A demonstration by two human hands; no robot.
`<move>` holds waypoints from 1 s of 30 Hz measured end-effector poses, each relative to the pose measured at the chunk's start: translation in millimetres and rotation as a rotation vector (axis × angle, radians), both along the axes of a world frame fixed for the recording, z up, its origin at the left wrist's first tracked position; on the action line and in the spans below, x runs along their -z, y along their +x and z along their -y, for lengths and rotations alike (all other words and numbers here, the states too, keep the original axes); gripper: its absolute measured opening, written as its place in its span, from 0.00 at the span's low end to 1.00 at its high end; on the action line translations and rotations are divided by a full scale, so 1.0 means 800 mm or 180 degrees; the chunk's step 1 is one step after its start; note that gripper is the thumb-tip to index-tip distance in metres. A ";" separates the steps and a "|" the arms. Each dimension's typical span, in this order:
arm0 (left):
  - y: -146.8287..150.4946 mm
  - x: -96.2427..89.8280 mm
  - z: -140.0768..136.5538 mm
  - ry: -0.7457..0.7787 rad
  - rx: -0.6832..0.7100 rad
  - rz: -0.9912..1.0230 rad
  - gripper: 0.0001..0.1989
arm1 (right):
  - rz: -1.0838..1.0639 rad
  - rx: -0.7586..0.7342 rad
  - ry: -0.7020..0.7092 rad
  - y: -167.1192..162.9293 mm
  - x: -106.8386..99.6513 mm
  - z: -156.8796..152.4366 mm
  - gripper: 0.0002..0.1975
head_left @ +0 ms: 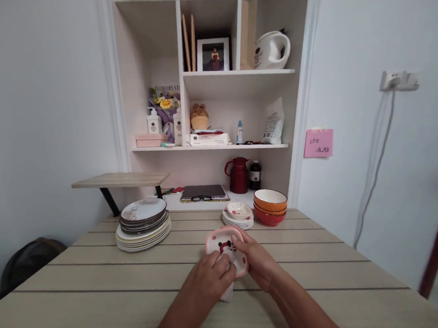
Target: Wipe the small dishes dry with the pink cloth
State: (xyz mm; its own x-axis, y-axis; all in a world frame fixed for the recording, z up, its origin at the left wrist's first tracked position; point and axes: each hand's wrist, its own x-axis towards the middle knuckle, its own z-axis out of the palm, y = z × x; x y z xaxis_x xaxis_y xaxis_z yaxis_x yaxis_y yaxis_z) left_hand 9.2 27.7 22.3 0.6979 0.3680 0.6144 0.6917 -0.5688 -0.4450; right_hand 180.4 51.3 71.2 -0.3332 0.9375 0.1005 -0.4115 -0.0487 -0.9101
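Note:
My right hand (254,259) grips a small pink-rimmed dish (221,241) with red dots and a dark pattern, held tilted above the wooden table (308,288). My left hand (208,281) presses a white cloth (227,293) into the dish; part of the cloth hangs below my fingers. The dish's near half is hidden by both hands.
A tall stack of plates (143,223) sits to the left. Behind the dish are a short stack of small white dishes (238,215) and stacked orange and red bowls (270,206). White shelves at the back hold a red jug (238,175), bottles and a kettle (271,50).

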 end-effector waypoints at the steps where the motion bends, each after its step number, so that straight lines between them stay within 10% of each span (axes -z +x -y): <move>1: 0.000 -0.001 0.001 0.0066 -0.0014 0.0015 0.13 | -0.0031 0.0038 -0.0022 -0.001 0.001 -0.001 0.19; 10: -0.003 0.000 -0.007 0.0714 -0.0368 0.0630 0.11 | -0.0693 0.0451 -0.0565 -0.017 0.013 -0.006 0.20; 20: -0.014 -0.007 -0.006 -0.0685 -0.0523 0.0519 0.18 | -0.0558 0.0197 -0.0897 -0.018 0.029 -0.013 0.15; 30: -0.006 0.000 0.002 0.0164 -0.0461 0.0736 0.16 | -0.1372 -0.0499 -0.0886 -0.018 0.020 -0.011 0.20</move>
